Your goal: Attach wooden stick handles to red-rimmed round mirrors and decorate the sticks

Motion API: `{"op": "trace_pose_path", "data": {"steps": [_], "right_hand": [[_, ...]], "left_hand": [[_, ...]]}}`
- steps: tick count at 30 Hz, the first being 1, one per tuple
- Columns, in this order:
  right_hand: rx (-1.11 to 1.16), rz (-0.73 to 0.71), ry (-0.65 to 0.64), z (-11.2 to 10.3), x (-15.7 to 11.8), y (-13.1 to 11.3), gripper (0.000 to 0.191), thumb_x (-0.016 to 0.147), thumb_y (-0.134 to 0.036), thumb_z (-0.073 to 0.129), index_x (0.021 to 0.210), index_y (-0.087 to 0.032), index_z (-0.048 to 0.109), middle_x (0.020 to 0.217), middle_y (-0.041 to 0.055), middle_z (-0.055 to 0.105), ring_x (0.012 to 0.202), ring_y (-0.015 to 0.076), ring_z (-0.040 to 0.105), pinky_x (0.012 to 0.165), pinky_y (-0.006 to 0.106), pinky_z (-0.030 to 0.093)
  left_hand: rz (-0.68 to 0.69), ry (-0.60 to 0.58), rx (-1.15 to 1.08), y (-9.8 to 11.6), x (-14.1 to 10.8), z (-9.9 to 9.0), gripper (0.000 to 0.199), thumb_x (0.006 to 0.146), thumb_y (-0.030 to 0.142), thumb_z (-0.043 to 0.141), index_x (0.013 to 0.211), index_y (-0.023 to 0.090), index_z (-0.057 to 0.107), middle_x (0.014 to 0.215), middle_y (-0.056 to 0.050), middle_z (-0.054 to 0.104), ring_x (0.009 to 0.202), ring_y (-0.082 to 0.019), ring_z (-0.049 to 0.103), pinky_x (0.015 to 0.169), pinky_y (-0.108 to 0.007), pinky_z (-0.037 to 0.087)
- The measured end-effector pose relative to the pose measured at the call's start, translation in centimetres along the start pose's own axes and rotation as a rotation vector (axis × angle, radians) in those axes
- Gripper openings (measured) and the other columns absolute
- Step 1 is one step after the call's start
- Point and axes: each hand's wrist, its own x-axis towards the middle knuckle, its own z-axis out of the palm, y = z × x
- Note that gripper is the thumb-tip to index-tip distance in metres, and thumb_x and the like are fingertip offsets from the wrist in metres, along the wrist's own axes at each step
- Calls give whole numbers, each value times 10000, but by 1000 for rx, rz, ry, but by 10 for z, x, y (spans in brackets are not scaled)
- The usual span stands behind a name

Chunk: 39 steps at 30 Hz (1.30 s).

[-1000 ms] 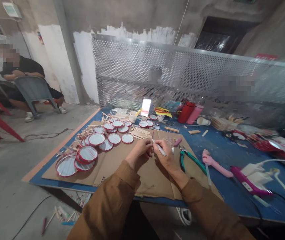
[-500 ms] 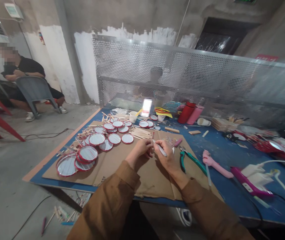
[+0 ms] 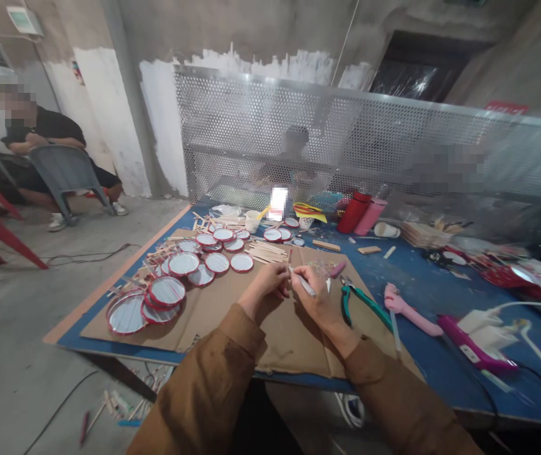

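Observation:
Over the cardboard sheet (image 3: 232,316), my left hand (image 3: 269,282) is closed, its fingertips pinching a thin reddish stick (image 3: 290,255) that points up and away from me. My right hand (image 3: 315,294) grips a white pen (image 3: 305,285), its tip end up against the stick beside my left fingers. The lower end of the stick is hidden by the fingers. Just beyond my hands lies a pile of flat wooden sticks (image 3: 267,251). To their left spread several round pale discs with red rims (image 3: 184,263), some stacked. Teal-handled pliers (image 3: 369,306) lie right of my right hand.
On the right are a pink glue gun (image 3: 413,311) and a purple power strip (image 3: 475,349) with white plugs and cables. Red and pink bottles (image 3: 354,213) stand at the back before a perforated metal screen (image 3: 251,126). A person (image 3: 47,136) sits at far left.
Almost nothing differs. The pen in my right hand has shifted very slightly; my left hand keeps its place.

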Motion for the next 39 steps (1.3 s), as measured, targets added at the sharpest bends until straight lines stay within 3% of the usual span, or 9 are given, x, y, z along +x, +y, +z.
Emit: {"op": "trace_pose_path", "data": {"steps": [32, 39], "right_hand": [[18, 18, 29, 0, 0, -1, 151, 881, -338, 510, 854, -213, 590, 769, 32, 665, 697, 178, 606, 646, 285, 476], [27, 31, -15, 0, 0, -2, 152, 875, -348, 515, 852, -218, 589, 756, 34, 670, 688, 189, 623, 633, 292, 485]], "left_hand": [[1, -10, -2, 0, 1, -2, 84, 851, 194, 535, 835, 119, 569, 504, 28, 528, 407, -100, 555, 416, -179, 446], [-6, -6, -38, 0, 0, -1, 41, 829, 153, 543, 820, 119, 564, 511, 30, 530, 406, -89, 557, 411, -163, 439]]}}
